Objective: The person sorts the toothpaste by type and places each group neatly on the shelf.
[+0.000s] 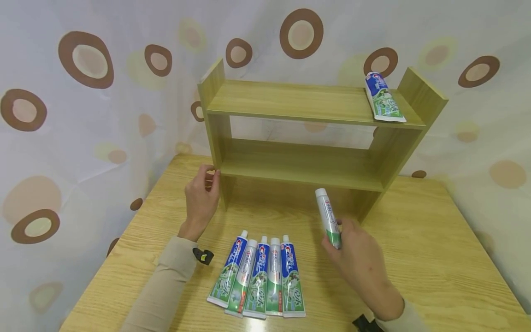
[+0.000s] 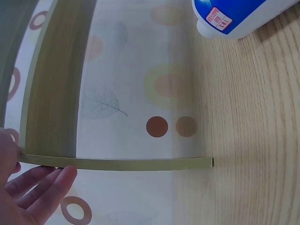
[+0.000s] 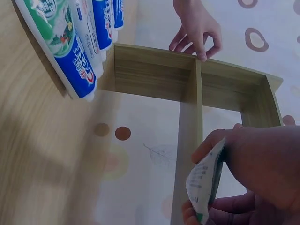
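Observation:
In the head view my right hand [image 1: 358, 263] grips a silver-white toothpaste tube [image 1: 327, 214] by its green end. The tube's cap points up and away, in front of the shelf's lower level. In the right wrist view the flat end of this held tube [image 3: 204, 183] shows between thumb and fingers. My left hand [image 1: 202, 196] touches the left side panel of the wooden shelf [image 1: 298, 177]. Its fingers [image 2: 51, 190] lie fairly straight on the panel's outer face in the left wrist view. One blue-green toothpaste tube [image 1: 383, 99] lies on the top board's right end.
Several toothpaste tubes [image 1: 258, 281] lie fanned side by side on the wooden table [image 1: 435, 258], caps toward the shelf. The shelf has two boards and raised side panels [image 1: 423, 99]. A patterned curtain [image 1: 137, 101] hangs behind and beside the table.

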The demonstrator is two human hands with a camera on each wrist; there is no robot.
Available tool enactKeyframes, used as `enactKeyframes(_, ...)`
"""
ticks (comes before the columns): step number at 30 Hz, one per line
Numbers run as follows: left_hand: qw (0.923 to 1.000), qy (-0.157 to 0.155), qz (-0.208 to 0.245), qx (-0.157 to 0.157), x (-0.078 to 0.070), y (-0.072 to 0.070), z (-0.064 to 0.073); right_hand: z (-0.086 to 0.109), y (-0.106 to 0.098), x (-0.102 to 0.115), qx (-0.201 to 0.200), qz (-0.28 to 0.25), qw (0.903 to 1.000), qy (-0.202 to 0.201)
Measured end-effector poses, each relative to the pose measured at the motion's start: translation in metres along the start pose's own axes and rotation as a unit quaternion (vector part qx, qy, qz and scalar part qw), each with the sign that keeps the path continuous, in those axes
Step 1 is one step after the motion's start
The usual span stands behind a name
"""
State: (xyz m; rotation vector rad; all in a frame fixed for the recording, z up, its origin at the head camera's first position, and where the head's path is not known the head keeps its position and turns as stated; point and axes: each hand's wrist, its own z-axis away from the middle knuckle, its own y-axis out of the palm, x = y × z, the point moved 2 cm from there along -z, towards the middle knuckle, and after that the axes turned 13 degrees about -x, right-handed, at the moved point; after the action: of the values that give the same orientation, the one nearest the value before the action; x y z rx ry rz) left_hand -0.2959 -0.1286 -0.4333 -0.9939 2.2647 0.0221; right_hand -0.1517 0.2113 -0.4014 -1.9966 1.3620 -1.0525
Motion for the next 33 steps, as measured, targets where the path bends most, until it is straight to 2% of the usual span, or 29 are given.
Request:
enactKeyframes(6, 1.0, 0.002, 0.003, -0.001, -0.001, 0.0, -0.001, -0.011, -0.009, -0.002, -0.01, 0.011, 0.9997, -0.02)
enactKeyframes(12, 1.0, 0.001, 0.003, -0.002, -0.002, 0.0, -0.002, -0.017, -0.016, -0.001, 0.004, 0.009, 0.9999, -0.011)
enactKeyframes(23, 0.9999, -0.003, 0.006, -0.011, -0.001, 0.0, -0.001, -0.03, -0.025, -0.002, -0.019, 0.004, 0.9991, -0.038)
enactKeyframes(26, 0.9999, -0.002, 0.005, -0.009, -0.001, -0.001, -0.001, -0.036, -0.028, -0.005, -0.009, -0.009, 0.9994, -0.031)
enactKeyframes(33, 1.0, -0.004, 0.0, -0.004, -0.002, 0.0, 0.0, -0.053, -0.035, -0.014, 0.019, -0.043, 0.9988, 0.016)
